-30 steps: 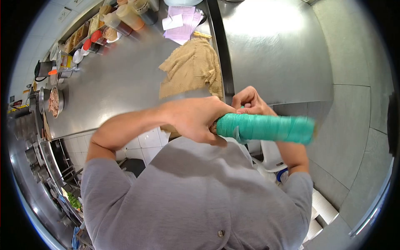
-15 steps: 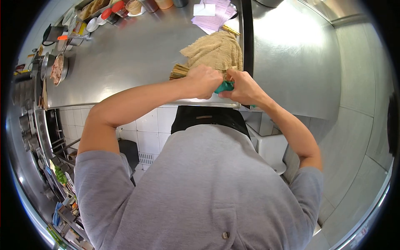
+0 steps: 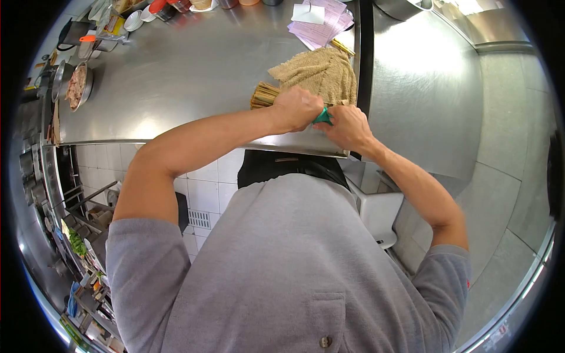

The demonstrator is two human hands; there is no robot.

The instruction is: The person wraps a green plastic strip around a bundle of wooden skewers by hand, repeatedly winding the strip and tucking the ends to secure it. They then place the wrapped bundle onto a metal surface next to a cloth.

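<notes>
Head view, looking down over grey shirt front to edge of stainless-steel counter. Left hand curled knuckles-up over bundle of thin tan sticks, fingers wrapped down and closed around it; splayed stick ends fanned out just left of the fist, over the counter surface. Right hand close beside the left, almost touching, fingers bent in and pinched on a small piece of teal green wrapping visible in the gap between the two hands; how much of the wrapping lies inside either palm not discernible. Bundle and teal piece held low, at or just above the counter near its front edge; contact with the surface not clear. Crumpled tan woven cloth lying on the counter directly behind both hands, just beyond the knuckles. Stack of pink and white paper slips further back, past the cloth, near the far edge. Dark seam running front to back right of the cloth, then second plain steel surface beyond it. Far left of counter: round metal bowl with brownish contents, and a row of small dishes and red-lidded containers along the back, well apart from the hands. White tiled counter front below the edge; white plastic bin under the right forearm; shelving with green produce at lower left, small and blurred.
</notes>
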